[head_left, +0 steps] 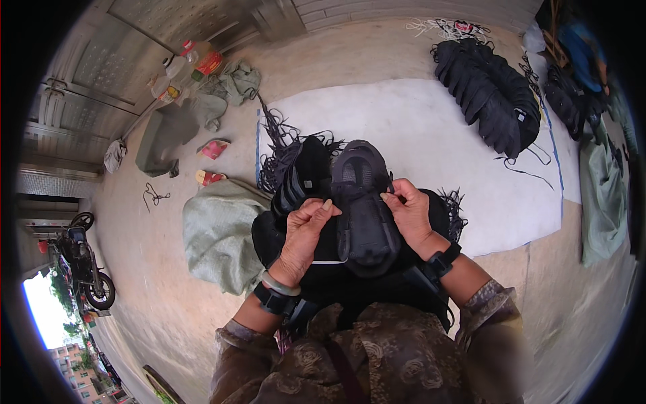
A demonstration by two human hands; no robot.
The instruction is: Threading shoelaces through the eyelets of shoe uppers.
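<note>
A black shoe upper lies on my lap, its rounded opening pointing away from me. Beside its left edge, my left hand is closed, thumb and fingertips pinched together; whatever they hold is too small to make out. My right hand pinches at the upper's right edge, near a thin dark lace loop; I cannot tell whether lace or edge is between the fingers. Just left of the upper leans a stack of more black uppers. A tangle of black laces lies behind that stack.
A white sheet covers the floor ahead, with a long row of black uppers at its far right. Left of me are a pale green sack, slippers and plastic bottles. A motorcycle stands farther left.
</note>
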